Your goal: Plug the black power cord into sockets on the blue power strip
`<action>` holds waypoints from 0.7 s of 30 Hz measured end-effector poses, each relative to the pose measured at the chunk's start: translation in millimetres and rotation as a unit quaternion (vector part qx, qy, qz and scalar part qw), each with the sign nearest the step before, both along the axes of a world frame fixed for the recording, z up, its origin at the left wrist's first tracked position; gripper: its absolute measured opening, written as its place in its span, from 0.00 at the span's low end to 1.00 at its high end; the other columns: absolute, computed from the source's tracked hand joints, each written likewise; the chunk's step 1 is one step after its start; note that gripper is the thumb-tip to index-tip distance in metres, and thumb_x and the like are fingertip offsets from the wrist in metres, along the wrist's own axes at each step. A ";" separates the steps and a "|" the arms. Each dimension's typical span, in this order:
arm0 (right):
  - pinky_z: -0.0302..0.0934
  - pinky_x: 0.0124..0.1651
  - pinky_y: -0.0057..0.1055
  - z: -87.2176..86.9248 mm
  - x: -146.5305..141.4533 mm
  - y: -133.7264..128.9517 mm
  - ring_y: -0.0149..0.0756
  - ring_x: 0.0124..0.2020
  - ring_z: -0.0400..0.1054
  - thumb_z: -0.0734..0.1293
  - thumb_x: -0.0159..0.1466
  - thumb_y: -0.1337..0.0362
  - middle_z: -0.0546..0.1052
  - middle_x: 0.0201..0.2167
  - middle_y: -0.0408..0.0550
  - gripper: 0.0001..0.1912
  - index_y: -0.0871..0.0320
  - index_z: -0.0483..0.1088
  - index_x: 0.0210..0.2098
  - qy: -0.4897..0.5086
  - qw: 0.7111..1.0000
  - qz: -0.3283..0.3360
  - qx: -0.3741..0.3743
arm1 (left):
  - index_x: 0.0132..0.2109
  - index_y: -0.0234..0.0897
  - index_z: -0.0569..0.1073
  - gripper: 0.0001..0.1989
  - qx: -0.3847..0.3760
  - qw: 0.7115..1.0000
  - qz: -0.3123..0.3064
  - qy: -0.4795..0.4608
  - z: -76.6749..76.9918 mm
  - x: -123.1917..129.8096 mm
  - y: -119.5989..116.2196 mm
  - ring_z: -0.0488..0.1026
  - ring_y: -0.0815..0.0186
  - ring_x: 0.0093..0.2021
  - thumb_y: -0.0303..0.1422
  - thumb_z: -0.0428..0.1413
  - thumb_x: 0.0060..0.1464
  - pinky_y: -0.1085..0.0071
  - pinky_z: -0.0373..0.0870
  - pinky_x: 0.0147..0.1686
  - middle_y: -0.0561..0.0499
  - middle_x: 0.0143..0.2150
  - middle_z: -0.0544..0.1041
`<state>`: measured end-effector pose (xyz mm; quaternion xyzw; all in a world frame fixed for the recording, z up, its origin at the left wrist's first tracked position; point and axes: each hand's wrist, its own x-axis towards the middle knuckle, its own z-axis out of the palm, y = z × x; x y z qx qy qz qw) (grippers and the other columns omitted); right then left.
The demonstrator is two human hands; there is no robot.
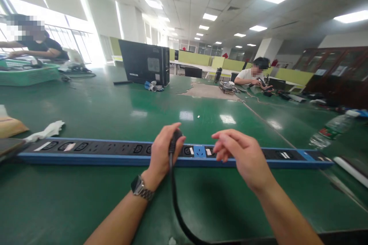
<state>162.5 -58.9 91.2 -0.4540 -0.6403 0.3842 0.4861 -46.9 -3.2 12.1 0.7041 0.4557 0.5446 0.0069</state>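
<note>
Centre frame: left hand [161, 151] grips moulded black power plug [174, 142], round curved cord [174, 195]; right hand [247, 157] loosely half-curled, narrow gap, by long blue-edged power strip [115, 148].

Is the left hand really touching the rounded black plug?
Touching: the head view shows the left hand holding the rounded black plug between thumb and fingers.

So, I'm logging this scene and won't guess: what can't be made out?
In the head view:
Front end of the black moulded plug: hidden by the left hand.
Far end of the thick black cable: cut off by the bottom edge.
Part of the long blue-and-black power strip: behind the right hand.
Print on the small white stickers: too small.
</note>
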 end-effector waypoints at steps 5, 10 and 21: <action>0.52 0.23 0.28 -80.0 49.4 2.5 0.30 0.18 0.56 0.65 0.63 0.50 0.62 0.15 0.40 0.20 0.58 0.72 0.23 -0.111 0.983 -0.144 -0.027 | 0.50 0.38 0.70 0.22 0.007 0.964 0.225 -0.142 16.9 -65.8 0.1 0.74 0.65 0.36 0.48 0.57 0.56 0.68 0.73 0.40 0.50 0.40 0.76; 0.50 0.25 0.29 -136.5 70.5 -0.9 0.32 0.20 0.54 0.63 0.63 0.48 0.60 0.16 0.41 0.23 0.57 0.70 0.21 -0.143 0.967 -0.207 -0.036 | 0.47 0.40 0.76 0.21 -0.104 0.989 0.100 -0.032 3.0 -80.8 -5.3 0.77 0.62 0.39 0.49 0.58 0.54 0.67 0.74 0.43 0.50 0.41 0.80; 0.49 0.27 0.29 -129.3 66.7 -6.7 0.32 0.21 0.55 0.63 0.64 0.48 0.61 0.16 0.41 0.22 0.57 0.69 0.22 -0.157 0.971 -0.177 -0.027 | 0.52 0.40 0.74 0.20 -0.187 0.964 -0.032 0.187 -0.5 -63.8 -11.4 0.78 0.57 0.45 0.46 0.53 0.59 0.62 0.72 0.50 0.45 0.47 0.80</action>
